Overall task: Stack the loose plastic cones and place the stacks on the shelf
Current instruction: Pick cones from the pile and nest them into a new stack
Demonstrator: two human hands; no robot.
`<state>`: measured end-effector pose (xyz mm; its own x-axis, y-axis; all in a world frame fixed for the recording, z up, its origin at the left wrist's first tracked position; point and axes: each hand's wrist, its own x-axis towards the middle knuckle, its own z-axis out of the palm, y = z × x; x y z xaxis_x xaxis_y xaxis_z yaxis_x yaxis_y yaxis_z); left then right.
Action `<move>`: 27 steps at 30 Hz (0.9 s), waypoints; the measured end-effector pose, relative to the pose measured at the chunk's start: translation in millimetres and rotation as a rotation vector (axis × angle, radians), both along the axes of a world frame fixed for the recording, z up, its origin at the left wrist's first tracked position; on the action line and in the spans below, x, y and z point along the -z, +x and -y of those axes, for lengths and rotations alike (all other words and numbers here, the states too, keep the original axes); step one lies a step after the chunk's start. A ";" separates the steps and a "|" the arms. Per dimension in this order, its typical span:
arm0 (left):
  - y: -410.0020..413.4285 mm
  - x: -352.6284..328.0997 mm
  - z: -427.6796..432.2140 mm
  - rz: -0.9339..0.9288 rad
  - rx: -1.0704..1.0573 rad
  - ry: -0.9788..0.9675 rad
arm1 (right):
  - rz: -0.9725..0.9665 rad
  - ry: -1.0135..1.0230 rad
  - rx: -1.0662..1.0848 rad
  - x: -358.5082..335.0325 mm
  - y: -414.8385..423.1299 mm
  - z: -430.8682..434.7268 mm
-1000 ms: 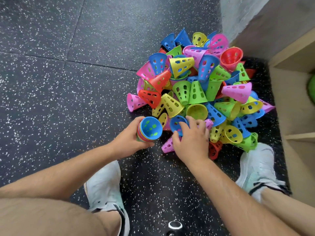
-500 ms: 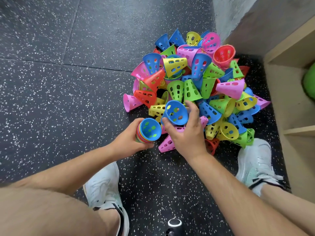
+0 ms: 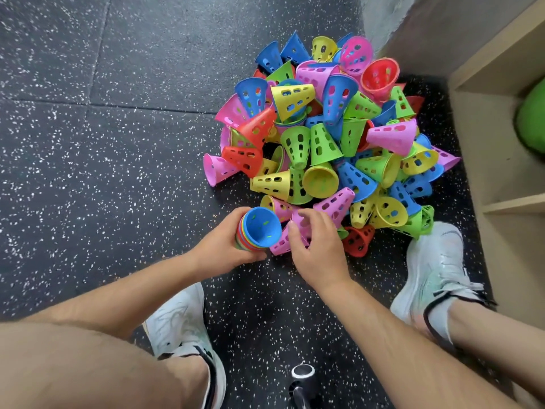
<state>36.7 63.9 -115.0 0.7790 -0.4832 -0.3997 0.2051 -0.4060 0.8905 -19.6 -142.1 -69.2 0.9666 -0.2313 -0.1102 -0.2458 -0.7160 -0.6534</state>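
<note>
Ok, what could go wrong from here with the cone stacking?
1. The right hand reaches for a pink cone at the near edge of the pile. Other cones lie against it, so pulling it could send neighbours like the red cone rolling.
2. The left hand holds the stack tilted. Its top blue cone might slip out if loosely seated.

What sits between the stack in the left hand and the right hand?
Head view: a pink cone lies on its side between the stack and the right hand, partly under that hand's thumb.
</note>
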 end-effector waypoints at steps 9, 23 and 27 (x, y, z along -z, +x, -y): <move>-8.7 2.5 5.2 -0.023 0.104 0.059 | -0.264 -0.154 0.057 20.2 -13.1 12.7; -8.0 -1.5 -0.1 -0.027 0.030 0.067 | 0.132 0.041 0.029 30.1 -12.0 10.3; -3.6 -1.0 -6.0 -0.021 0.020 0.082 | 0.203 0.146 0.103 25.2 -9.4 4.3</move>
